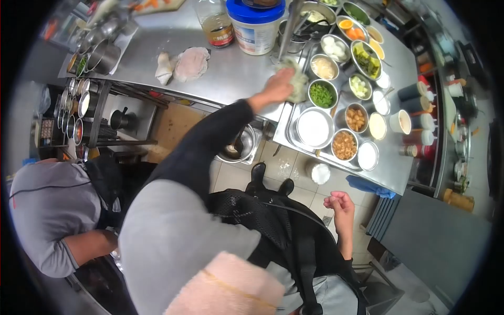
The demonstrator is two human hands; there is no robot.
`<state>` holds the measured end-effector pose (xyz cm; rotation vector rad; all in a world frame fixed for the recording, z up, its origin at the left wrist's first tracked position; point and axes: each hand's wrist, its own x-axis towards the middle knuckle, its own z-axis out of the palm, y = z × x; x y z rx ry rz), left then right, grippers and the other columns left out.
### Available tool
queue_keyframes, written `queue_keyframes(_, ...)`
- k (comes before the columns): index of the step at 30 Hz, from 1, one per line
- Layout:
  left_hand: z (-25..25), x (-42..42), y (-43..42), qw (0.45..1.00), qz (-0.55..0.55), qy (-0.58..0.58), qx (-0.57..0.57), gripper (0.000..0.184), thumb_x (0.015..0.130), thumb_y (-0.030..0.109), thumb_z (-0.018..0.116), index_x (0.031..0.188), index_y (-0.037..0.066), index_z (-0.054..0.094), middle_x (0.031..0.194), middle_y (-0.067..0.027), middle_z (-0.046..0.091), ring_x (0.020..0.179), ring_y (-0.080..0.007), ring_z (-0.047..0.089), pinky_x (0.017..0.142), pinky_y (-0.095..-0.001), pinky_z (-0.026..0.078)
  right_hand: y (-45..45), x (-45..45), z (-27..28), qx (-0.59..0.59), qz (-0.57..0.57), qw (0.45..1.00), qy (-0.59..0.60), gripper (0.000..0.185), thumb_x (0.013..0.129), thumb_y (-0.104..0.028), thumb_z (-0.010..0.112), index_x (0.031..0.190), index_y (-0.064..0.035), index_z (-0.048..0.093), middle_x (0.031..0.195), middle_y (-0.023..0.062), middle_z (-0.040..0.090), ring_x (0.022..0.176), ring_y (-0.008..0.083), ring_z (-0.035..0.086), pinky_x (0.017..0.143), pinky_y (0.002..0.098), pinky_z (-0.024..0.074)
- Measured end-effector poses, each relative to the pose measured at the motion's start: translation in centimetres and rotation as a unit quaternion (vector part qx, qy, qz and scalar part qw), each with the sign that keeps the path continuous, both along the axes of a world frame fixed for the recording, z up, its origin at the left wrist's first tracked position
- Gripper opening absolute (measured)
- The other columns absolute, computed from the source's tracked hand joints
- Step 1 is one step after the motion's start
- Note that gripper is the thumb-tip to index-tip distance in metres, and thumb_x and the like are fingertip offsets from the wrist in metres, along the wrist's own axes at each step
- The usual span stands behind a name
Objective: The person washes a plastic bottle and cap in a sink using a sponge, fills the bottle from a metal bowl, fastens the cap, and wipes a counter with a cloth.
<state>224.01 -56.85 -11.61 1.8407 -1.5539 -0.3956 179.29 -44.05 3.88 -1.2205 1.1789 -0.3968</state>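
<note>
My left hand (278,86) reaches over the counter with its fingers pressed on a crumpled, pale greenish cloth (298,86). The cloth lies beside a bowl of chopped green herbs (322,94) and a bowl of pale shreds (324,67), at the left edge of the metal tray (287,126). Below the counter's front edge my right hand (340,205) hangs over the floor with its fingers loosely curled in, and nothing shows between them.
Raw pale meat (191,64), a bottle (217,30) and a blue-lidded tub (254,29) stand on the left counter. Sauce bottles (420,107) line the right side. Another person (58,210) is at the left. A white container (318,172) is below the tray.
</note>
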Motion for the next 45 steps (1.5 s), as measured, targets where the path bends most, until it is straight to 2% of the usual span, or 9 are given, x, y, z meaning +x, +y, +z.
queue_keyframes(1, 0.4, -1.5, -1.1, 0.988, 0.027, -0.127, -0.088, 0.063, 0.086, 0.020, 0.053, 0.144, 0.000, 0.037, 0.141, -0.0220, 0.049, 0.135, -0.0374, 0.041, 0.112, -0.0463, 0.030, 0.3, -0.2, -0.2, 0.006, -0.009, 1.000, -0.005, 0.015, 0.096, -0.008, 0.058, 0.108, 0.0017, 0.058, 0.087, 0.0106, 0.069, 0.077, 0.0157, 0.066, 0.075, 0.0283, 0.0533)
queue_keyframes(10, 2.6, -2.6, 4.1, 0.994, 0.043, -0.035, -0.091, 0.059, 0.081, 0.018, 0.056, 0.139, 0.007, 0.046, 0.130, -0.0180, 0.059, 0.119, -0.0374, 0.054, 0.103, -0.0471, 0.038, 3.8, -2.9, -1.7, 0.103, -0.068, 0.992, 0.040, 0.018, 0.094, -0.001, 0.050, 0.111, 0.0029, 0.054, 0.089, 0.0130, 0.069, 0.076, 0.0177, 0.066, 0.077, 0.0306, 0.0547)
queue_keyframes(15, 3.1, -5.2, 24.2, 0.958, -0.192, -0.013, 0.214, 0.046, 0.073, 0.005, 0.056, 0.118, 0.012, 0.061, 0.100, -0.0186, 0.063, 0.100, -0.0391, 0.060, 0.086, -0.0494, 0.049, 3.4, -2.7, -1.8, 0.113, -0.051, 0.992, 0.015, 0.021, 0.094, -0.001, 0.049, 0.114, 0.0024, 0.053, 0.089, 0.0136, 0.069, 0.078, 0.0181, 0.066, 0.077, 0.0312, 0.0550)
queue_keyframes(19, 7.1, 0.0, 30.2, 0.962, 0.215, 0.163, 0.035, 0.040, 0.075, 0.008, 0.057, 0.115, 0.005, 0.064, 0.107, -0.0216, 0.068, 0.105, -0.0387, 0.064, 0.095, -0.0446, 0.049, 2.3, -4.5, -2.3, 0.079, -0.092, 0.993, -0.003, 0.021, 0.095, -0.004, 0.051, 0.114, 0.0023, 0.052, 0.090, 0.0138, 0.068, 0.078, 0.0182, 0.066, 0.077, 0.0312, 0.0552)
queue_keyframes(21, 10.6, 3.4, 27.8, 0.935, 0.329, 0.114, -0.071, 0.039, 0.078, 0.011, 0.057, 0.116, 0.002, 0.062, 0.104, -0.0201, 0.068, 0.101, -0.0397, 0.063, 0.092, -0.0472, 0.048, 1.0, -4.6, -2.5, 0.059, -0.109, 0.992, -0.003, 0.020, 0.096, -0.007, 0.054, 0.113, 0.0017, 0.053, 0.091, 0.0135, 0.068, 0.077, 0.0176, 0.065, 0.075, 0.0305, 0.0552)
queue_keyframes(25, 1.4, 8.3, 21.1, 0.893, 0.364, -0.235, -0.124, 0.038, 0.078, 0.016, 0.057, 0.113, 0.004, 0.063, 0.100, -0.0178, 0.066, 0.095, -0.0388, 0.060, 0.087, -0.0513, 0.044, 0.4, -3.1, -2.1, 0.035, -0.073, 0.997, 0.009, 0.017, 0.096, -0.009, 0.055, 0.110, 0.0008, 0.054, 0.087, 0.0122, 0.068, 0.076, 0.0170, 0.065, 0.073, 0.0300, 0.0551)
queue_keyframes(32, 3.8, -0.3, 10.7, 0.977, 0.098, -0.159, -0.102, 0.029, 0.077, 0.019, 0.061, 0.104, 0.008, 0.066, 0.108, -0.0143, 0.065, 0.103, -0.0344, 0.059, 0.089, -0.0496, 0.044, 2.3, -2.5, -1.8, 0.045, -0.039, 0.997, 0.052, 0.016, 0.097, -0.008, 0.057, 0.110, 0.0012, 0.055, 0.087, 0.0123, 0.068, 0.075, 0.0173, 0.066, 0.072, 0.0288, 0.0544)
queue_keyframes(37, 2.7, 9.4, 8.9, 0.872, 0.409, -0.268, -0.020, 0.022, 0.078, 0.022, 0.060, 0.093, 0.006, 0.064, 0.102, -0.0136, 0.060, 0.095, -0.0311, 0.056, 0.079, -0.0484, 0.043, 4.8, -6.8, -2.6, 0.054, -0.131, 0.987, 0.080, 0.016, 0.097, -0.009, 0.058, 0.109, 0.0009, 0.057, 0.088, 0.0115, 0.069, 0.077, 0.0164, 0.066, 0.071, 0.0284, 0.0536)
queue_keyframes(45, 4.7, -0.6, -1.8, 0.969, 0.082, -0.227, -0.056, 0.046, 0.080, 0.021, 0.059, 0.124, 0.009, 0.061, 0.115, -0.0122, 0.058, 0.106, -0.0338, 0.055, 0.088, -0.0473, 0.046, 5.0, -5.8, -3.6, 0.079, -0.144, 0.985, 0.060, 0.021, 0.097, -0.014, 0.060, 0.111, 0.0017, 0.058, 0.085, 0.0102, 0.068, 0.073, 0.0162, 0.065, 0.070, 0.0292, 0.0545)
